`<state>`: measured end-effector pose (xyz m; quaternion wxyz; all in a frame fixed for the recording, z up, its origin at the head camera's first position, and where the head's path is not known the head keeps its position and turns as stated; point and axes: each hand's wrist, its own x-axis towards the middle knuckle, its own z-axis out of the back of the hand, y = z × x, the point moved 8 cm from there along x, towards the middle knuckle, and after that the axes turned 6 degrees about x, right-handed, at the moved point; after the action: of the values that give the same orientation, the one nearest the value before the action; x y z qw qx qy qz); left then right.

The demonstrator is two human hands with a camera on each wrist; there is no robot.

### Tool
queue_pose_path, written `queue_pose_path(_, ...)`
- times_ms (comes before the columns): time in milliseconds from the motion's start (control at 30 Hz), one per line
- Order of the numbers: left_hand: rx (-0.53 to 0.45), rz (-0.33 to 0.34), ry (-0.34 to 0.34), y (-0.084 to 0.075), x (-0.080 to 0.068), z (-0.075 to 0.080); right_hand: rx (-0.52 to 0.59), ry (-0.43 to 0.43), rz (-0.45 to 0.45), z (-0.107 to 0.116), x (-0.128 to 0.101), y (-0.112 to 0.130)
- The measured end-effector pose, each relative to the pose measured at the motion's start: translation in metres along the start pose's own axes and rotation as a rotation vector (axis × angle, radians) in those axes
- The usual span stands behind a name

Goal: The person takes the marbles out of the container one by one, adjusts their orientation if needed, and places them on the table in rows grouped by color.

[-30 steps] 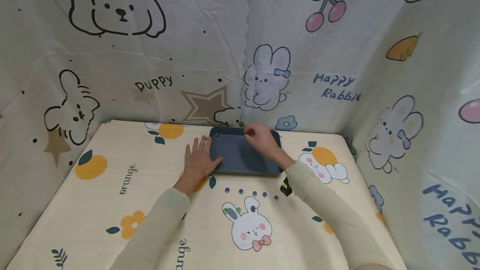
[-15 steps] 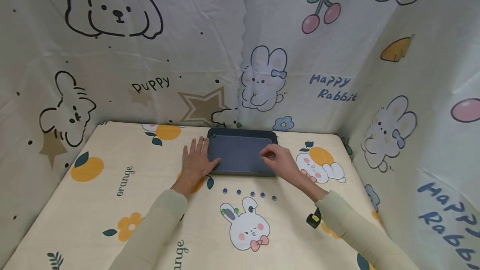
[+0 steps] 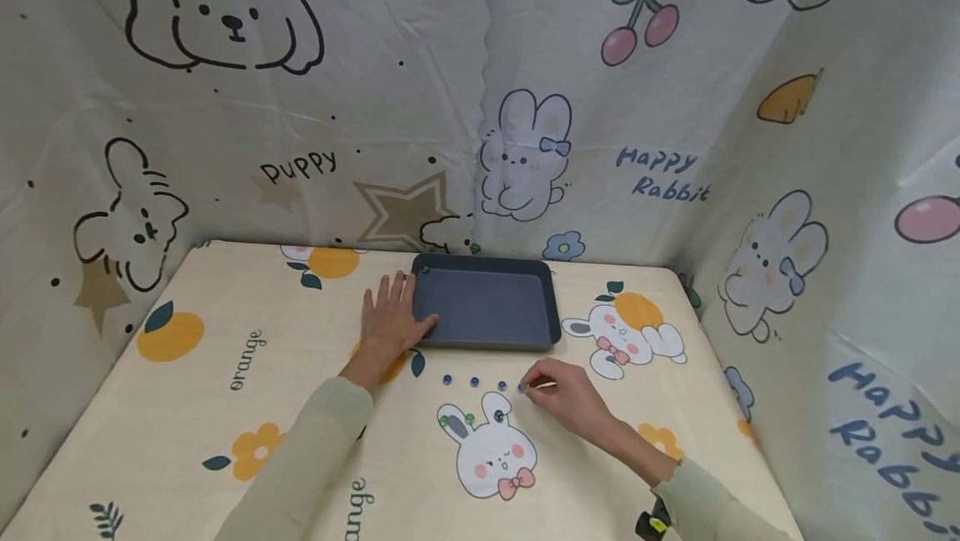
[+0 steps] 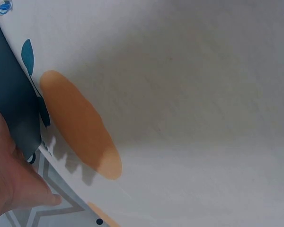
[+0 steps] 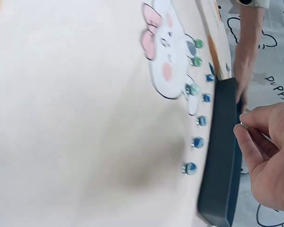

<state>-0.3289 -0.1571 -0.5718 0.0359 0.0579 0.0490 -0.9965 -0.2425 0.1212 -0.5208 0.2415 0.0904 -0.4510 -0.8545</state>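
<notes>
My left hand (image 3: 390,324) rests with fingers spread at the left side of a dark grey tray (image 3: 555,299), thumb on its rim. My right hand (image 3: 570,399) is low over the cloth in front of the tray, fingertips at a blue marble (image 3: 522,388) in a row. In the right wrist view its thumb and forefinger pinch a tiny glinting marble, mostly hidden, colour unclear. Other blue marbles (image 3: 474,382) lie to its left, and the hand covers the row's right end. Green marbles (image 3: 469,418) lie on the printed rabbit's ears. One green marble (image 3: 425,270) sits in the tray's far left corner.
A cream patterned cloth (image 3: 300,408) covers the table. Printed fabric walls (image 3: 420,107) close off the back and sides. The tray stands near the back wall.
My right hand has come from the tray's far edge, across its right side with a small green thing between the fingertips, down to the blue marbles. My left hand has stayed at the tray.
</notes>
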Motion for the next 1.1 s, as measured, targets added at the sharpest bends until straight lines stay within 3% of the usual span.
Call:
queue_pose_path(200,-0.013,-0.005,-0.009,0.0,0.0,0.002,-0.018,0.026,0.009,-0.015,-0.015,-0.008)
queue_pose_path(433,-0.023,-0.006,-0.011,0.002,0.002,0.0,-0.115,0.079,-0.005,-0.028,-0.018,-0.013)
queue_pose_path(1100,-0.016,0.001,0.003,0.001,0.0,0.001,-0.244,0.117,-0.022,-0.035,-0.015,-0.027)
